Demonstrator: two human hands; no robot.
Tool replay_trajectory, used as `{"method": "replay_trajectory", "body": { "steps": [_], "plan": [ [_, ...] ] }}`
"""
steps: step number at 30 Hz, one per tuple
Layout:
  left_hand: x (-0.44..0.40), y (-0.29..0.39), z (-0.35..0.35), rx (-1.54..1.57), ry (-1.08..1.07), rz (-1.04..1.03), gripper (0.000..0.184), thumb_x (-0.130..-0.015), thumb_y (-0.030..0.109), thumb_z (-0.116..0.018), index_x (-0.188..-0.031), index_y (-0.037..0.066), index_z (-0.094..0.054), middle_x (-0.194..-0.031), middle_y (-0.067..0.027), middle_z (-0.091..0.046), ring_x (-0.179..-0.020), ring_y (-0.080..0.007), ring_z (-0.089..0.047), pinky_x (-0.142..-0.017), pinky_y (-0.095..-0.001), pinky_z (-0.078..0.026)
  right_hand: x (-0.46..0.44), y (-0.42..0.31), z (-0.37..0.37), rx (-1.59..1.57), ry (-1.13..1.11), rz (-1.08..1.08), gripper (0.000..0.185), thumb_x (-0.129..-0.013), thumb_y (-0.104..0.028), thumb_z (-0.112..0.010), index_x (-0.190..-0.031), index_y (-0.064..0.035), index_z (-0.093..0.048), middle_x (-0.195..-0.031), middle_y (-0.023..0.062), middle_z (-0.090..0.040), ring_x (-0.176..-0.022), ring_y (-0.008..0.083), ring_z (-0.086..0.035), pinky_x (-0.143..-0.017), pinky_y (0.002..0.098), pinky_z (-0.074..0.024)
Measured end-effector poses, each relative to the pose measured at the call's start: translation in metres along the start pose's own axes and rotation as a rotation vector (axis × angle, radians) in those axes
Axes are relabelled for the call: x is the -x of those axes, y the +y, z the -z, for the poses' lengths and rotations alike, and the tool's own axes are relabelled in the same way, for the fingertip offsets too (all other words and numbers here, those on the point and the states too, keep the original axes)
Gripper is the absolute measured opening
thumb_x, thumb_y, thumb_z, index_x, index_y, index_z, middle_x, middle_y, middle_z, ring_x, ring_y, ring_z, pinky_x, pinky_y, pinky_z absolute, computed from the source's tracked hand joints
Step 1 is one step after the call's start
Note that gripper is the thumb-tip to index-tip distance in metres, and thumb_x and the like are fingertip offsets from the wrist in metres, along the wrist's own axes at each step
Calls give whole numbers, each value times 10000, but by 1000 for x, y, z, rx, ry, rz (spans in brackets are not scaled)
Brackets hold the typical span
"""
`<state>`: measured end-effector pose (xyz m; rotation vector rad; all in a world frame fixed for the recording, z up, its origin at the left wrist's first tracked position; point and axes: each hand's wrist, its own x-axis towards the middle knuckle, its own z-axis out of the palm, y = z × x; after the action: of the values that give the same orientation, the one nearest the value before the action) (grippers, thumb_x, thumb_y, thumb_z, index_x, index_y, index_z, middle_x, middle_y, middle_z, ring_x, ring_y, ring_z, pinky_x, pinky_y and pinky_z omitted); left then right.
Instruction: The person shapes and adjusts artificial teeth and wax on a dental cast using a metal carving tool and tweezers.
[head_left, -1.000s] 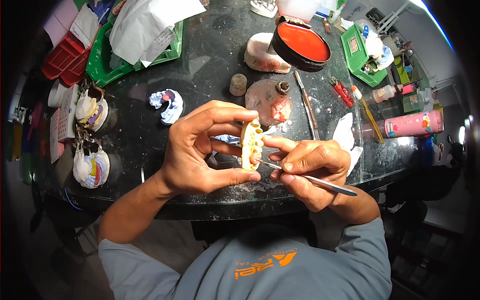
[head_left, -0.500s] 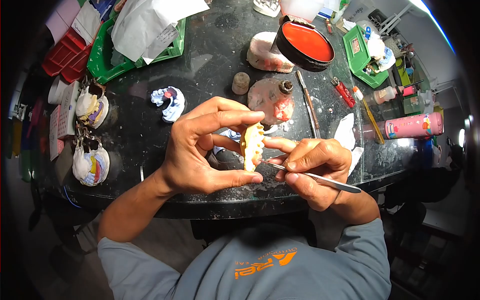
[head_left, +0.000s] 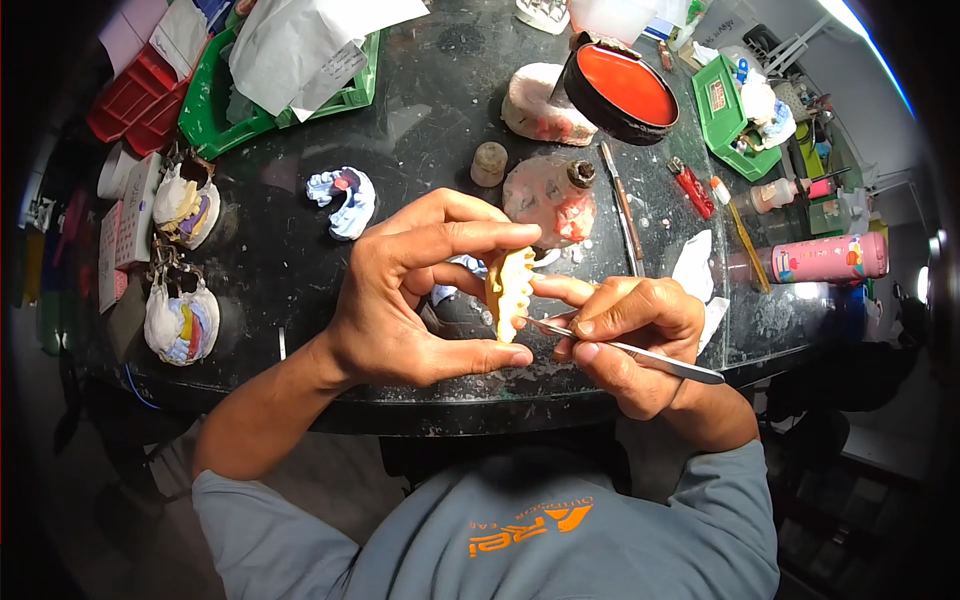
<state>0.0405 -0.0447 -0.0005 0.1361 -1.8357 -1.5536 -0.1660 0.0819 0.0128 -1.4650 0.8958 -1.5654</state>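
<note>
Between the thumb and fingers of my left hand point(head_left: 405, 290), a yellowish dental cast point(head_left: 511, 290) is held on edge, its row of teeth facing right. My right hand point(head_left: 640, 335) grips a slim metal carving tool point(head_left: 655, 362) like a pen. The tool's thin tip meets or nearly meets the lower teeth of the cast; actual contact is too small to make out. A fingertip of my right hand reaches the cast's right side. Behind my left fingers, a blue-and-white piece on the bench is mostly hidden.
Beyond my hands stand a glass spirit burner point(head_left: 548, 200), its cap point(head_left: 489, 163) and a tin of red wax point(head_left: 628, 92). A wax knife point(head_left: 622, 205), red lighter point(head_left: 691, 188) and pink bottle point(head_left: 832, 258) lie right. Leftward are a blue-and-white cast point(head_left: 343, 200) and mounted models point(head_left: 181, 318).
The view has shifted slightly, so the bench items sit a little to the right. The dental cast appears turned slightly in my left hand; the tool stays at its lower teeth.
</note>
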Motion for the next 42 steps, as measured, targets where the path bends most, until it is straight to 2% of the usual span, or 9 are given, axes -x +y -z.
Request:
{"method": "replay_trajectory", "body": {
  "steps": [11, 14, 16, 20, 23, 25, 32, 35, 42],
  "plan": [
    [0, -1, 2, -20, -12, 38, 778, -607, -30, -962, -1299, -83, -611, -1291, -156, -538, -1134, -212, -643, -896, -333, -653, 1, 0, 6, -220, 38, -162, 49, -910, 57, -644, -933, 28, -613, -755, 142, -663, -745, 210, -717, -1091, 625, -477],
    [0, 3, -6, 135, 70, 130, 703, -661, -26, -945, -1280, -36, -611, -1236, -116, -583, -1083, -197, -686, -906, -350, -653, -1, -4, 4, -243, 78, -187, 47, -909, 54, -648, -925, 33, -609, -758, 141, -662, -751, 213, -724, -1091, 626, -476],
    [1, 2, -4, 154, 38, 160, 773, -634, -81, -935, -1310, -48, -559, -1285, -158, -559, -1147, -248, -674, -907, -372, -655, 1, -7, 1, -238, 118, -203, 48, -906, 59, -645, -927, 35, -609, -757, 145, -665, -751, 214, -726, -1085, 629, -480],
    [3, 1, -4, 183, 6, 194, 808, -636, -141, -908, -1330, -48, -506, -1337, -194, -546, -1200, -293, -664, -913, -400, -655, 1, -5, 2, -96, 32, -67, 59, -889, 74, -651, -914, 36, -613, -750, 149, -670, -735, 203, -720, -1066, 636, -495],
    [2, 3, -6, 237, 51, 222, 727, -673, -70, -924, -1293, -41, -544, -1295, -122, -581, -1133, -225, -686, -934, -381, -645, -1, -5, 1, 40, 8, 35, 115, -811, 130, -680, -860, 36, -637, -732, 149, -678, -680, 193, -701, -994, 615, -555],
    [2, 3, -6, 235, 54, 218, 719, -677, -73, -920, -1291, -39, -546, -1293, -121, -585, -1141, -225, -683, -937, -381, -643, -4, -5, 0, 99, -8, 91, 154, -758, 165, -678, -837, 37, -647, -721, 155, -681, -648, 199, -693, -960, 603, -581],
    [2, 2, -6, 244, 48, 214, 714, -682, -75, -916, -1293, -35, -549, -1292, -121, -587, -1146, -216, -678, -945, -376, -639, -3, -2, 1, 81, -1, 108, 155, -732, 174, -636, -811, 40, -636, -715, 158, -678, -629, 202, -684, -962, 606, -580],
    [3, 0, -2, 182, -16, 184, 797, -648, -161, -888, -1329, -46, -490, -1345, -207, -543, -1216, -302, -657, -925, -403, -651, -2, -2, 1, 81, -13, 116, 154, -716, 167, -624, -800, 37, -633, -707, 156, -678, -624, 200, -682, -962, 606, -579],
    [2, 0, -2, 140, 5, 191, 736, -662, -118, -900, -1311, -51, -558, -1316, -161, -557, -1183, -253, -663, -919, -364, -650, -2, 0, 1, 120, -26, 138, 157, -692, 162, -617, -789, 40, -638, -702, 145, -686, -625, 199, -690, -959, 595, -582]
  ]
}}
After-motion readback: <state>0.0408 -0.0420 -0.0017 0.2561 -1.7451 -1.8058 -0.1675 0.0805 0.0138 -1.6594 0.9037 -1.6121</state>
